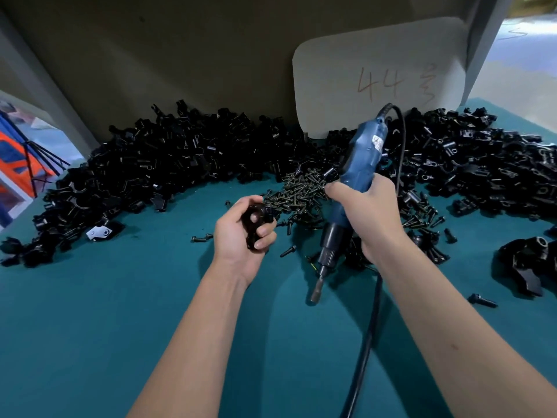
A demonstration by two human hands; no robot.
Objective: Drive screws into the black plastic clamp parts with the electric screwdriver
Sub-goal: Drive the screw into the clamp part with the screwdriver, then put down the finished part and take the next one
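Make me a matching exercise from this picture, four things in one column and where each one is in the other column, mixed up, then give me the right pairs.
Things:
1. electric screwdriver
2. black clamp part
3. pile of screws
4. white card marked 44

Places:
A. leaning against the back wall
B. held in the left hand
C. on the teal table between the two hands
D. gripped in the right hand, bit pointing down

Pairs: 1-D, 2-B, 3-C, 4-A
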